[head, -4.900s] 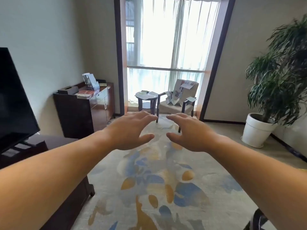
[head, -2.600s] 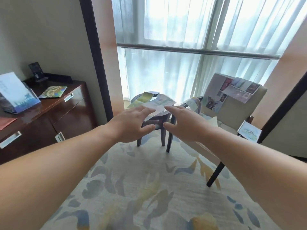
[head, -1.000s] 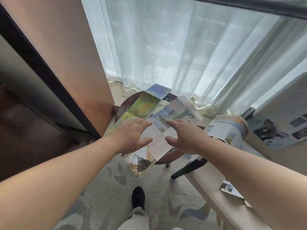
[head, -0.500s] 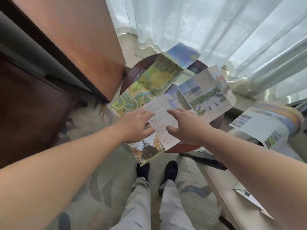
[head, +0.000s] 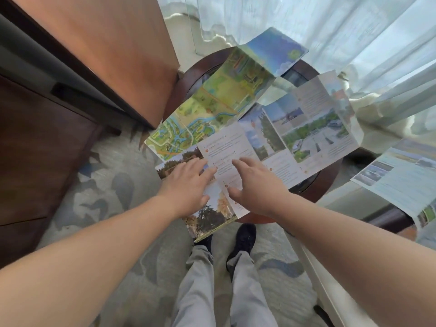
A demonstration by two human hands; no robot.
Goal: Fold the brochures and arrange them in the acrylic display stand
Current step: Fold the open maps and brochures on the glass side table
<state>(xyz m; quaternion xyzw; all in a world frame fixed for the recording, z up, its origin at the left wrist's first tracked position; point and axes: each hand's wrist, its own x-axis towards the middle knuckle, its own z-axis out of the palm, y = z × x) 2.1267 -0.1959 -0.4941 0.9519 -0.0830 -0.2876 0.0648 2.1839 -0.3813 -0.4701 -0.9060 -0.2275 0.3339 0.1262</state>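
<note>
No legible txt, photo brochure (head: 238, 147) on desk (head: 323, 185) w/ small print lines + orange bullet marks, too blurred to read, map brochure (head: 212, 102) w/ tiny labels, unreadable, brochure at right (head: 401, 182) w/ print blocks, blurred too.

My feed shows what I take for a hotel room or a furnished guest lounge, not a workplace. I see floor-length sheer curtains (head: 354, 43) lit from behind, a soft carpet (head: 113, 185) with a blue-grey leaf pattern, and dark polished furniture: a cabinet (head: 35, 149) at the left and a small round desk (head: 186, 79) with a glass inset. A warm wood-panelled pillar (head: 106, 43) stands between them. Spread over the desk are 2 unfolded tourist leaflets, a map brochure (head: 219, 102) of a park and a photo brochure (head: 306, 128) of scenic sites. A 3rd brochure (head: 401, 180) lies just to the right.
</note>
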